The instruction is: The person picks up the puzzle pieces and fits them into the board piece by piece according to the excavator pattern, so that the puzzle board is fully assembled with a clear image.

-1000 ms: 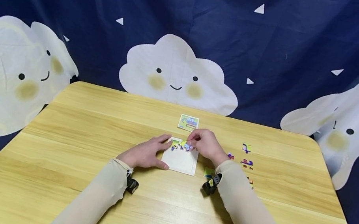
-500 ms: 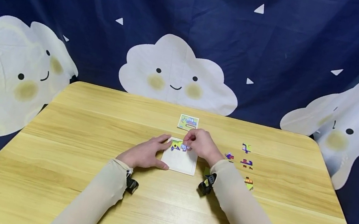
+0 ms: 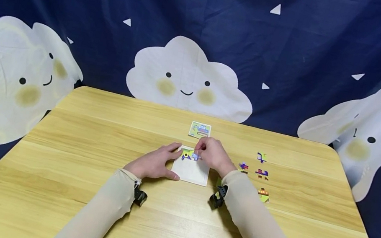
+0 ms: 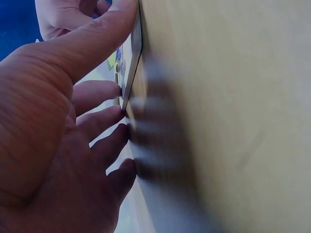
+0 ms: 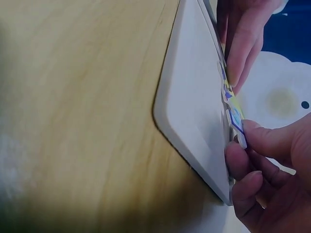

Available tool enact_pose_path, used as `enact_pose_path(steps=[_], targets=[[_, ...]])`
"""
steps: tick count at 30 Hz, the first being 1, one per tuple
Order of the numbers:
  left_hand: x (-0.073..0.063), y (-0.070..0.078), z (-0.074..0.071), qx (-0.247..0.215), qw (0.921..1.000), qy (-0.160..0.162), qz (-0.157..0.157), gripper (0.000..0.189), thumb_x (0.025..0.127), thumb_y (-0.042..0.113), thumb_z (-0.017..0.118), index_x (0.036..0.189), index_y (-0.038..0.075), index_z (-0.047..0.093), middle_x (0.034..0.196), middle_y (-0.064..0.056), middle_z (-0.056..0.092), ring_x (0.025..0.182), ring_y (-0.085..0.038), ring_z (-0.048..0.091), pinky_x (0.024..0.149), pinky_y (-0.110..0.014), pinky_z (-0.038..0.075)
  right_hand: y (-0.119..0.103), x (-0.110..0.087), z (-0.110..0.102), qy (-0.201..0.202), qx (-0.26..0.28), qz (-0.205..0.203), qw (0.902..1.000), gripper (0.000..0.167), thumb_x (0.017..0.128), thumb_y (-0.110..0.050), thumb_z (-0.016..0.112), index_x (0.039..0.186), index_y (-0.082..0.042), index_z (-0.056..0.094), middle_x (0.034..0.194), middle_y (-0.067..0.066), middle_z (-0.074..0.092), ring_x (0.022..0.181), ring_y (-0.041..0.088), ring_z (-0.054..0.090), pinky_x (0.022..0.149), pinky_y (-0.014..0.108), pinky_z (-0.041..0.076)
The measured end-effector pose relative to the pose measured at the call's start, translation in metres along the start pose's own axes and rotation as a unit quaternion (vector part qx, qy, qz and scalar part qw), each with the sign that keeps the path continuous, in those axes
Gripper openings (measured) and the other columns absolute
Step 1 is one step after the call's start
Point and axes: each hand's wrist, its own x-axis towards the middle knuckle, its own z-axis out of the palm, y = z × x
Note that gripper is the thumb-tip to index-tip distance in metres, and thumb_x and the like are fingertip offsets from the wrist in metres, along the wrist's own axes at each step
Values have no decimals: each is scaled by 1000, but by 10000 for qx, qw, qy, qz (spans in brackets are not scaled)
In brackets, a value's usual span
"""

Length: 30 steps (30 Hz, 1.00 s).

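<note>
A white square puzzle tray [image 3: 189, 173] lies on the table, with a yellow-green jigsaw piece [image 3: 186, 155] in its upper left corner. My left hand [image 3: 153, 162] rests along the tray's left side, its thumb at the near corner and its fingers reaching to the far one. In the left wrist view those fingers [image 4: 99, 93] are spread and touch the tray's edge. Over the tray's far side, my right hand [image 3: 214, 154] pinches a blue-and-white jigsaw piece [image 5: 236, 119] between thumb and fingertips. That piece sits right against the yellow-green one, partly hidden by the fingers.
A small picture card [image 3: 200, 129] of a blue digger lies behind the tray. To the right are loose jigsaw pieces: a blue-green one [image 3: 262, 157], a striped one [image 3: 262, 173], a purple-red one [image 3: 243, 167] and an orange-yellow one [image 3: 263, 195]. A navy cloud curtain [image 3: 296, 40] hangs behind the table.
My right hand has moved slightly left over the tray, bringing its jigsaw piece flush beside the yellow-green one. The left hand has stayed in place.
</note>
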Motion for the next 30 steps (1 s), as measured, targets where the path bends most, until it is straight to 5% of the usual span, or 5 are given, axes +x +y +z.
enact_pose_path(steps=[17, 24, 30], targets=[[0, 0, 0, 25, 10000, 0, 56, 89, 83, 41, 78, 150, 3, 34, 162, -9, 17, 144, -37, 19, 115, -47, 22, 1, 1, 1, 54, -528, -169, 9984, 11, 88, -3, 71, 80, -10, 69, 89, 3, 57, 82, 19, 54, 76, 32, 47], [0, 0, 0, -4, 10000, -4, 10, 90, 83, 41, 79, 150, 3, 34, 162, -8, 16, 144, -39, 19, 115, -47, 22, 7, -1, -4, -242, -164, -541, 9981, 10, 84, -6, 78, 88, -7, 69, 89, 4, 58, 81, 18, 56, 75, 31, 49], [0, -1, 0, -1, 10000, -1, 1, 89, 83, 41, 79, 151, 4, 35, 162, -8, 16, 144, -40, 19, 115, -48, 21, 6, -1, -5, -552, -593, -898, 9927, 23, 78, -8, 84, 97, -7, 69, 92, 2, 56, 83, 17, 56, 78, 31, 49]])
